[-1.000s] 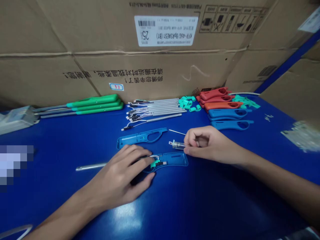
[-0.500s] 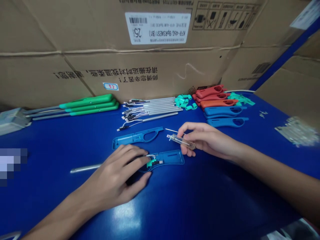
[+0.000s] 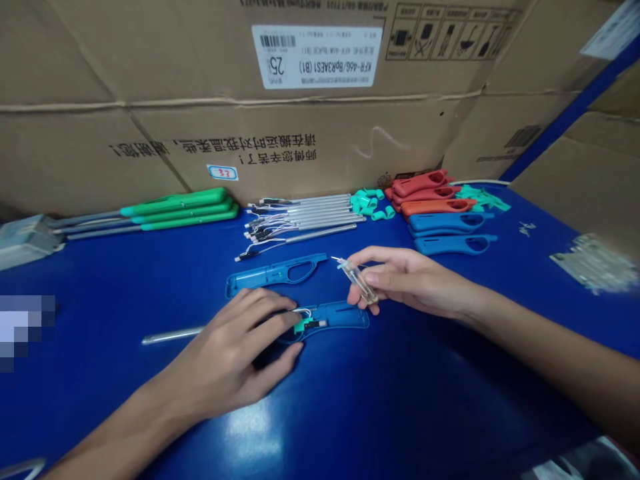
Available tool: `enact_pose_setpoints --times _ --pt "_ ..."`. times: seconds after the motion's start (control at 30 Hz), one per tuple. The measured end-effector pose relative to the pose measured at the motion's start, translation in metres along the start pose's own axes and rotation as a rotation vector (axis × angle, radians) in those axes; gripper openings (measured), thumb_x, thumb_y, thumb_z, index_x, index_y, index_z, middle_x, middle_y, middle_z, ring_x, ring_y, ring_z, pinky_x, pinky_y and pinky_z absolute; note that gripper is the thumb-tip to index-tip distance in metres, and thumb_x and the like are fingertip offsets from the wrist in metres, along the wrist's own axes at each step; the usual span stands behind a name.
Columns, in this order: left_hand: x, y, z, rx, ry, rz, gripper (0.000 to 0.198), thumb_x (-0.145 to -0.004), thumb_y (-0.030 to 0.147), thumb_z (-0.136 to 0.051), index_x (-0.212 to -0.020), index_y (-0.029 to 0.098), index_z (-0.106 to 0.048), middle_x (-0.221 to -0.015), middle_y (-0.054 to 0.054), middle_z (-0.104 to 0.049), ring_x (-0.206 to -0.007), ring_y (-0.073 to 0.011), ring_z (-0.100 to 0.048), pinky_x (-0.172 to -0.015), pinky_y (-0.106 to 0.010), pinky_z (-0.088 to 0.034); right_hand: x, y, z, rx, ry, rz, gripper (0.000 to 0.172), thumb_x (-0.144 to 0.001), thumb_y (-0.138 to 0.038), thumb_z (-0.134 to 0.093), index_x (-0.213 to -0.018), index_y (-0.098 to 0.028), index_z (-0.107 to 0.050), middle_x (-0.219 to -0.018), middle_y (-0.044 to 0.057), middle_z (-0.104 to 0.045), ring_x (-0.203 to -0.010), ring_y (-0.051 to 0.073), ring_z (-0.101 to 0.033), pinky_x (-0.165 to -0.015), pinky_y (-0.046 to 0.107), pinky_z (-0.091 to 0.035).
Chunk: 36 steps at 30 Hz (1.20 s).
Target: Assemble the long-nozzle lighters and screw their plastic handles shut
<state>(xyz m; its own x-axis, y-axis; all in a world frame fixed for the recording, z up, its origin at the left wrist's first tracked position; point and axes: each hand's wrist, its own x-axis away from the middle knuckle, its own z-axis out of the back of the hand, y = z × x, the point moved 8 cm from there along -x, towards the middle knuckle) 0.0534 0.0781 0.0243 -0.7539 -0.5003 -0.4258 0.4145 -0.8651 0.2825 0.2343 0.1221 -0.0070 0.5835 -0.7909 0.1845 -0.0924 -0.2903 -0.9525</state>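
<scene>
My right hand [image 3: 400,280] pinches a small clear lighter fuel tank [image 3: 361,283], tilted, with a pale valve and thin white tube at its upper left end. Under my left hand [image 3: 250,347] lies a blue lighter handle half [image 3: 345,315], its hollow side up; thumb and fingers hold its left part. Inside show a green trigger [image 3: 301,326], a black igniter [image 3: 313,324] and white wires. A metal tube [image 3: 173,335] sticks out left from beneath the hand. Just behind lies another blue handle half [image 3: 270,275], hollow side up.
Along the back lie green-handled lighters [image 3: 185,208], metal tubes with wired igniters [image 3: 320,217], green rings [image 3: 373,202], and red [image 3: 420,183] and blue handle shells [image 3: 453,244]. Clear fuel tanks [image 3: 595,263] are piled at right. Cardboard [image 3: 200,73] stands behind.
My right hand has shifted slightly left and turned the clear fuel tank to a steeper tilt, closer over the blue handle half. My left hand stays in place.
</scene>
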Motion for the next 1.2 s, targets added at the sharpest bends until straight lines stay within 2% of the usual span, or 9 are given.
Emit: enact_pose_setpoints --times 0.2,0.33,0.4,0.5,0.6,0.67,0.73,0.97,1.2 --pt "0.001 0.0 -0.001 0.001 -0.005 -0.001 0.026 -0.089 0.014 -0.065 -0.114 0.014 -0.062 -0.11 -0.011 -0.065 -0.104 -0.0219 -0.059 -0.09 -0.038 -0.049 0.002 -0.004 0.002 0.161 0.07 0.023 0.034 -0.084 -0.036 -0.074 -0.108 -0.014 -0.062 -0.088 0.006 -0.072 -0.073 0.013 -0.066 -0.062 0.024 -0.05" --pt "0.001 0.0 0.0 -0.006 0.007 0.029 0.035 -0.09 0.017 -0.065 -0.124 0.012 -0.056 -0.112 -0.012 -0.066 -0.104 -0.0224 -0.06 -0.089 -0.039 -0.05 0.009 -0.016 0.013 0.674 0.339 0.151 0.023 -0.081 -0.029 -0.072 -0.097 -0.014 -0.064 -0.074 0.0 -0.063 -0.059 0.01 -0.055 -0.053 0.022 -0.043" --pt "0.001 -0.003 0.0 -0.028 0.003 0.077 0.04 -0.09 0.021 -0.065 -0.127 0.011 -0.054 -0.112 -0.013 -0.066 -0.101 -0.0236 -0.06 -0.088 -0.041 -0.051 0.012 -0.021 0.01 0.964 0.393 0.24 0.016 -0.083 -0.025 -0.067 -0.096 -0.015 -0.065 -0.072 0.0 -0.061 -0.058 0.011 -0.052 -0.053 0.024 -0.042" --pt "0.0 -0.007 -0.001 -0.042 -0.01 0.15 0.033 -0.089 0.025 -0.065 -0.118 0.013 -0.059 -0.107 -0.012 -0.066 -0.095 -0.0241 -0.06 -0.084 -0.042 -0.052 0.013 -0.021 0.001 1.205 0.369 0.316 0.013 -0.085 -0.019 -0.063 -0.095 -0.014 -0.068 -0.08 0.004 -0.063 -0.069 0.016 -0.056 -0.061 0.03 -0.045" --pt "-0.001 -0.009 0.0 -0.013 0.0 0.174 0.025 -0.085 0.024 -0.067 -0.107 0.014 -0.062 -0.1 -0.009 -0.067 -0.09 -0.0231 -0.061 -0.081 -0.041 -0.052 0.021 -0.033 -0.012 1.265 0.388 0.503 0.012 -0.09 -0.018 -0.059 -0.094 -0.013 -0.069 -0.092 0.01 -0.066 -0.085 0.021 -0.06 -0.075 0.037 -0.049" --pt "-0.001 -0.005 0.002 -0.002 0.037 0.149 0.027 -0.083 0.023 -0.069 -0.107 0.014 -0.06 -0.1 -0.009 -0.068 -0.089 -0.0228 -0.063 -0.079 -0.04 -0.053 0.03 -0.044 -0.023 1.211 0.417 0.647 0.011 -0.091 -0.016 -0.059 -0.093 -0.013 -0.07 -0.093 0.01 -0.067 -0.087 0.02 -0.061 -0.078 0.035 -0.05" --pt "-0.001 0.001 0.004 0.006 0.09 0.097 0.03 -0.083 0.021 -0.07 -0.11 0.013 -0.058 -0.097 -0.009 -0.069 -0.085 -0.0213 -0.064 -0.077 -0.038 -0.054 0.033 -0.045 -0.028 1.032 0.404 0.627 0.01 -0.088 -0.016 -0.063 -0.096 -0.014 -0.069 -0.091 0.008 -0.066 -0.081 0.016 -0.062 -0.074 0.031 -0.051" --pt "0.0 0.028 0.009 0.082 0.183 -0.048 0.036 -0.08 0.015 -0.072 -0.112 0.01 -0.058 -0.085 -0.009 -0.068 -0.075 -0.0201 -0.065 -0.067 -0.035 -0.055 0.015 0.022 -0.057 -0.058 -0.017 -0.131 0.043 -0.083 -0.034 -0.073 -0.119 -0.017 -0.057 -0.107 0.006 -0.065 -0.083 0.014 -0.069 -0.079 0.028 -0.055" --pt "-0.005 0.034 0.015 0.172 0.186 -0.079 0.039 -0.079 0.012 -0.073 -0.116 0.008 -0.059 -0.088 -0.01 -0.07 -0.076 -0.0198 -0.065 -0.066 -0.034 -0.057 0.014 0.026 -0.071 -0.406 -0.154 -0.226 0.041 -0.085 -0.033 -0.071 -0.12 -0.018 -0.055 -0.1 0.007 -0.067 -0.074 0.018 -0.071 -0.058 0.026 -0.056"
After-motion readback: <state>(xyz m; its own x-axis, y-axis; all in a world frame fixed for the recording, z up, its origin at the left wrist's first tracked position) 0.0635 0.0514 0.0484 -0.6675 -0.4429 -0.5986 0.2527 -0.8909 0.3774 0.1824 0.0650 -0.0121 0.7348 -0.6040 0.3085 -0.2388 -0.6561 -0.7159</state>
